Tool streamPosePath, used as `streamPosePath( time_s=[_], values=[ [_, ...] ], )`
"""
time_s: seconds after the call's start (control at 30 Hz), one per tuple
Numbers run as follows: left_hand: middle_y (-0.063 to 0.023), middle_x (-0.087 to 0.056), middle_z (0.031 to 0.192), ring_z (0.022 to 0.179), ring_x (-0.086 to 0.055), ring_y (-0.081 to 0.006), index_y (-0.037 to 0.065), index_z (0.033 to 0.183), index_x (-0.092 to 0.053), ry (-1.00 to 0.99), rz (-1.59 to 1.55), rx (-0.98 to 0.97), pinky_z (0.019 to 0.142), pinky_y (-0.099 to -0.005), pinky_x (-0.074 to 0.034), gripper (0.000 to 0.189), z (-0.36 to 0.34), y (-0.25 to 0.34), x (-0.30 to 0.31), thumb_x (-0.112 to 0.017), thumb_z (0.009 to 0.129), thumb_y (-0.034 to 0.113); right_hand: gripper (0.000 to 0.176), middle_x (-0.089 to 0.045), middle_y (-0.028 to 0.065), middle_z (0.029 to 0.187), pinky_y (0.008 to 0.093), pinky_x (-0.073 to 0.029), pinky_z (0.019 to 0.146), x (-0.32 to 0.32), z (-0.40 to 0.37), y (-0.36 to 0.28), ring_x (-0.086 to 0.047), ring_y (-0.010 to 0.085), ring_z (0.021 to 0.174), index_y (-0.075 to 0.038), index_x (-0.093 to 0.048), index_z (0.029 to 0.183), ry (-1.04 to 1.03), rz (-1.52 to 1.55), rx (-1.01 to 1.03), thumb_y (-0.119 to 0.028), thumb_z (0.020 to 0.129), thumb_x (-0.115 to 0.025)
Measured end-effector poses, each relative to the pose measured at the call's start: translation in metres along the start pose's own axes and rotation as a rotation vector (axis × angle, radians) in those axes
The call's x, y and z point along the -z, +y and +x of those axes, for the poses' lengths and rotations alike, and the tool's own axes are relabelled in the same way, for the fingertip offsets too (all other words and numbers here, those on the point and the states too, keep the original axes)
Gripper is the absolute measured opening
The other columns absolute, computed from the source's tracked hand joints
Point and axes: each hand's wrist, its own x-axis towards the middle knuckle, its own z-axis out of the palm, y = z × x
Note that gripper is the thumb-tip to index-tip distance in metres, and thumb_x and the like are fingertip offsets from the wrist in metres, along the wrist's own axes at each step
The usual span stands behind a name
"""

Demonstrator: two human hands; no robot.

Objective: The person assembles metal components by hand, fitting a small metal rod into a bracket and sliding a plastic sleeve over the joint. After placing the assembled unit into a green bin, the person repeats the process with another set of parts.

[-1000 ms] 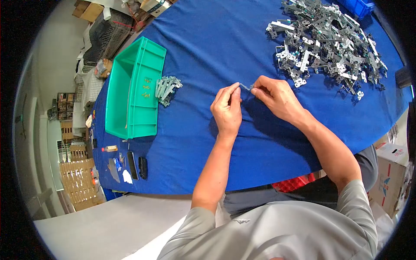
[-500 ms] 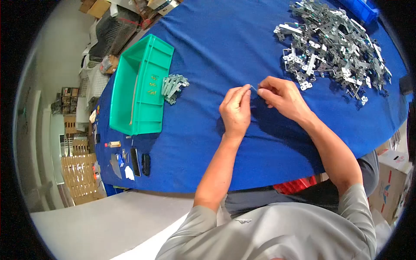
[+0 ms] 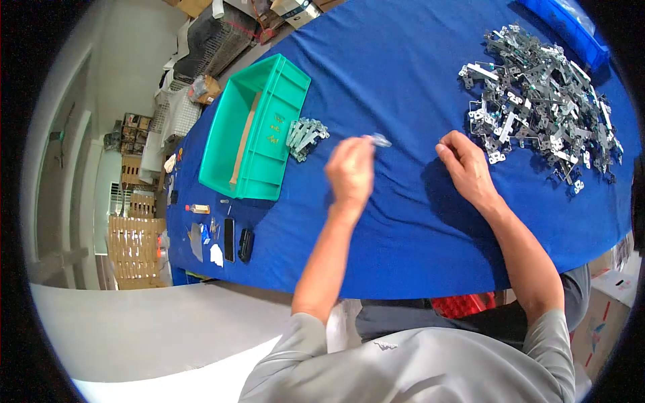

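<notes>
My left hand [image 3: 351, 173], slightly blurred, pinches a small shiny metal bracket [image 3: 381, 140] that sticks out past the fingertips over the blue cloth. Further right, my right hand [image 3: 466, 169] is held with thumb and forefinger close together; whatever is between them, if anything, is too small to make out. To the left of my left hand, a small stack of similar metal brackets [image 3: 307, 138] lies against the side of a green plastic crate [image 3: 274, 151]. A large heap of loose metal brackets [image 3: 537, 107] spreads beyond my right hand.
Blue cloth [image 3: 396, 228] covers the table. A phone [image 3: 229, 240], a black case [image 3: 246, 245] and a small bottle [image 3: 197, 209] lie near its left edge. A blue bin [image 3: 571, 30] stands at the far right, and a red stool [image 3: 463, 306] is below the front edge.
My hands were close together over one small piece. They have parted, the left going leftward with the bracket and the right going rightward. The camera view has shifted.
</notes>
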Motion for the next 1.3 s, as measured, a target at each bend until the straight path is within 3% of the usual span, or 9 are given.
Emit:
streamPosePath(
  time_s=[0.07,0.13,0.4,0.53,0.83,0.9,1.03,1.07,1.3],
  values=[
    [-0.0155,-0.073,0.098,0.090,-0.070,-0.0343,0.003,0.103,-0.075,0.084,0.147,-0.037,0.081,-0.0431,-0.056,0.015,0.021,-0.047,0.026,-0.067,0.094,0.010,0.018,-0.062,0.0175,0.082,0.0419,-0.049,0.069,0.002,-0.001,-0.005,-0.062,0.0325,0.075,0.001,-0.062,0.096,-0.025,-0.027,-0.005,-0.017,0.097,-0.065],
    [-0.0151,-0.074,0.103,0.095,-0.071,-0.0345,0.003,0.107,-0.076,0.153,0.283,0.042,0.086,-0.0421,-0.057,0.018,0.035,-0.099,0.043,-0.066,0.094,0.012,0.018,-0.062,0.0179,0.083,0.0428,-0.049,0.071,0.001,-0.002,-0.003,-0.062,0.0338,0.077,0.001,-0.062,0.095,-0.016,-0.049,0.062,-0.017,0.097,-0.065],
    [-0.0187,-0.070,0.124,0.115,-0.065,-0.0373,0.003,0.127,-0.069,-0.050,0.452,0.125,0.101,-0.0446,-0.050,0.035,0.027,-0.168,0.052,-0.065,0.093,0.011,0.015,-0.064,0.0186,0.087,0.0486,-0.052,0.073,-0.008,-0.005,0.007,-0.065,0.0394,0.084,-0.003,-0.061,0.093,0.005,-0.122,0.245,-0.017,0.096,-0.064],
    [-0.0225,-0.066,0.126,0.119,-0.062,-0.0400,-0.001,0.126,-0.068,0.084,0.490,0.041,0.103,-0.0465,-0.049,0.034,0.038,-0.124,0.046,-0.066,0.094,0.011,0.016,-0.065,0.0179,0.088,0.0527,-0.055,0.071,-0.007,-0.014,-0.003,-0.067,0.0415,0.083,-0.005,-0.060,0.094,-0.120,-0.180,0.307,-0.021,0.095,-0.063],
    [-0.0144,-0.074,0.102,0.095,-0.072,-0.0316,0.002,0.104,-0.076,-0.339,-0.305,-0.077,0.084,-0.0393,-0.057,0.018,0.084,0.090,-0.043,-0.074,0.088,0.012,0.015,-0.063,0.0148,0.075,0.0497,-0.054,0.052,-0.021,-0.018,0.008,-0.067,0.0360,0.060,-0.004,-0.056,0.086,-0.185,-0.395,0.486,-0.016,0.088,-0.064],
    [-0.0135,-0.075,0.099,0.088,-0.074,-0.0240,0.001,0.106,-0.076,-0.390,-0.338,-0.221,0.077,-0.0343,-0.058,0.021,0.095,0.123,-0.072,-0.076,0.088,0.013,0.013,-0.062,0.0139,0.072,0.0486,-0.053,0.049,-0.024,-0.019,0.014,-0.067,0.0337,0.057,-0.004,-0.057,0.087,-0.155,-0.400,0.533,-0.015,0.086,-0.064],
    [-0.0127,-0.075,0.101,0.099,-0.070,-0.0315,0.006,0.110,-0.075,-0.518,-0.216,-0.329,0.087,-0.0426,-0.055,0.033,0.100,0.169,-0.116,-0.075,0.085,0.029,0.015,-0.067,0.0165,0.075,0.0490,-0.053,0.050,-0.037,-0.009,0.031,-0.068,0.0366,0.061,-0.002,-0.063,0.096,-0.011,-0.312,0.690,-0.014,0.087,-0.062],
    [-0.0130,-0.075,0.101,0.098,-0.071,-0.0323,0.007,0.109,-0.075,-0.558,-0.180,-0.312,0.087,-0.0435,-0.055,0.033,0.101,0.176,-0.122,-0.074,0.085,0.029,0.009,-0.062,0.0175,0.085,0.0479,-0.048,0.080,-0.034,-0.016,0.026,-0.062,0.0343,0.088,-0.005,-0.062,0.089,-0.153,-0.201,0.411,-0.014,0.087,-0.062],
    [-0.0176,-0.075,0.097,0.095,-0.071,-0.0384,0.007,0.111,-0.073,-0.573,-0.109,-0.154,0.084,-0.0509,-0.056,0.030,0.108,0.172,-0.146,-0.069,0.085,0.021,0.010,-0.063,0.0165,0.085,0.0475,-0.049,0.076,-0.026,-0.022,0.024,-0.062,0.0343,0.084,-0.006,-0.062,0.087,-0.296,-0.411,0.399,-0.015,0.085,-0.065]
  ],
)
